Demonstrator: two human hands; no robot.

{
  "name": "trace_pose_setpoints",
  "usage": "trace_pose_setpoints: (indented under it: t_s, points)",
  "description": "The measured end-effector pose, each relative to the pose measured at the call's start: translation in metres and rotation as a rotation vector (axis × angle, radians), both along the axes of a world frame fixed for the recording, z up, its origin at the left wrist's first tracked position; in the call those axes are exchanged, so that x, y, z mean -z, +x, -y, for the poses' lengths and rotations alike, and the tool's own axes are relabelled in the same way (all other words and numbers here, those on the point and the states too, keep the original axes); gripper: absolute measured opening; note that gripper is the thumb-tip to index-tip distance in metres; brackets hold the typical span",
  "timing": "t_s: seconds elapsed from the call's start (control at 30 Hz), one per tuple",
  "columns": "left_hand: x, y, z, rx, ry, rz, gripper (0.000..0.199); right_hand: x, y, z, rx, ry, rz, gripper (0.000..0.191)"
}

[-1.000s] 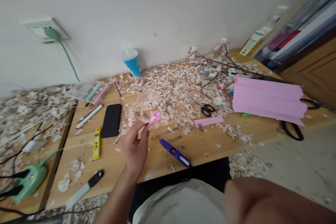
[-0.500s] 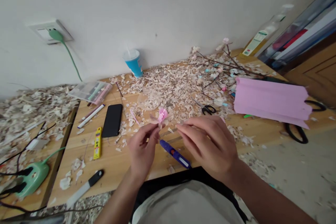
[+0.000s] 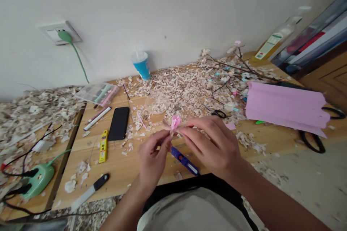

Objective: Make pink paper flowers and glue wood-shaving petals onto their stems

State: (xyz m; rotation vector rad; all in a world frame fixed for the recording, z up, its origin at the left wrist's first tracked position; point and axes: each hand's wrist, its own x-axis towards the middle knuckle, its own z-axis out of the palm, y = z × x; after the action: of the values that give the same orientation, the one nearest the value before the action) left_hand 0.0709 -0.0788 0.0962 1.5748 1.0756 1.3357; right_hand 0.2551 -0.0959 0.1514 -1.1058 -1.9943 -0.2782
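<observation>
A small pink flower [image 3: 176,122] with pale, thin outer petals is held up over the table's front part. My left hand [image 3: 155,151] pinches its base between thumb and fingers. From the other side, my right hand [image 3: 213,142] has its thumb and fingertips closed on a pale petal at the flower's right edge. Just below the hands lies a purple-blue tool [image 3: 184,161]. Black-handled scissors [image 3: 218,113] rest behind my right hand.
Pale scraps [image 3: 184,86] cover the table's back. Left are a black phone [image 3: 118,123], a yellow box [image 3: 103,146] and a black-handled knife [image 3: 90,192]. A blue cup [image 3: 142,66] stands by the wall. Right are flowered branches [image 3: 244,68], pink paper [image 3: 286,106] and a bottle [image 3: 279,36].
My right hand has moved in to the flower and now touches its petal; before, a gap lay between them. The whole view has shifted slightly.
</observation>
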Motion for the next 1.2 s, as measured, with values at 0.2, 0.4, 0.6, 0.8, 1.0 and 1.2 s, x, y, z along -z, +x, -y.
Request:
trace_pose_setpoints:
  t_s: [0.2,0.4,0.6,0.8,1.0,1.2]
  points:
    - [0.004,-0.002,0.001,0.009,-0.021,0.019,0.016,-0.002,-0.002,0.0,-0.019,-0.028,-0.026,0.029]
    - [0.005,-0.002,-0.001,0.017,-0.015,0.021,0.014,0.0,-0.001,0.0,-0.037,-0.039,-0.014,0.031]
    - [0.002,-0.002,-0.001,-0.019,-0.01,-0.028,0.013,0.0,-0.003,-0.002,-0.025,-0.034,0.021,0.033]
    - [0.006,-0.022,-0.011,-0.166,0.057,-0.194,0.012,0.052,0.048,0.029,0.186,-0.349,-0.034,0.031]
    - [0.01,-0.034,-0.022,-0.165,0.025,-0.282,0.012,0.126,0.07,0.101,-0.005,-0.994,-0.032,0.058]
    - [0.015,-0.031,-0.023,-0.148,0.024,-0.329,0.012,0.136,0.002,0.088,0.12,-0.915,-0.208,0.056]
